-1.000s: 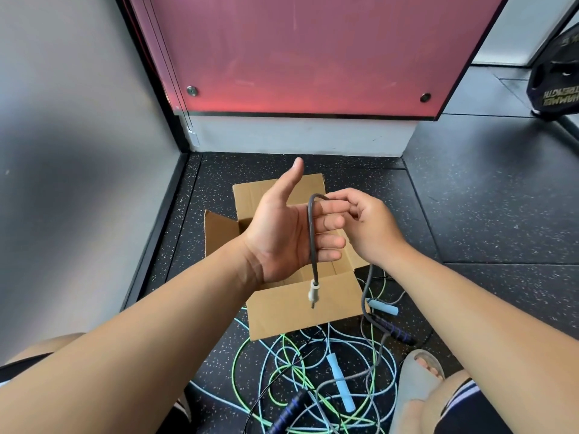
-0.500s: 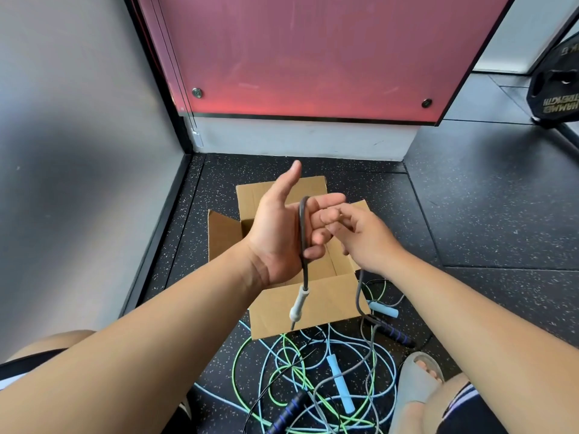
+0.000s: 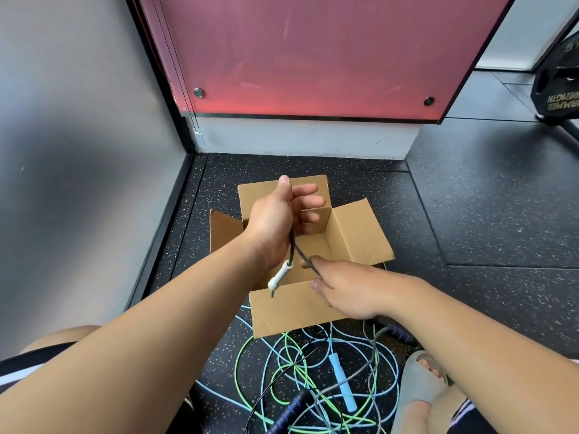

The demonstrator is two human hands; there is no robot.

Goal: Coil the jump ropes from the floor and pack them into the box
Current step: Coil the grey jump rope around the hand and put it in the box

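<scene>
My left hand (image 3: 279,220) is raised, thumb up and fingers loosely curled, with the grey jump rope (image 3: 292,245) hooked in its palm. The rope's white handle (image 3: 279,275) dangles just below, at 6 o'clock from that hand. My right hand (image 3: 347,289), at 4 o'clock from the left, pinches the same cord between thumb and fingertips. Under both hands sits the open cardboard box (image 3: 360,233). At 6 o'clock from the box, a tangle of green, pale blue and black ropes (image 3: 313,371) lies on the floor (image 3: 470,214).

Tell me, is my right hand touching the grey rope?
Touching. The head view shows the right hand pinching the grey rope between thumb and forefinger.
</scene>
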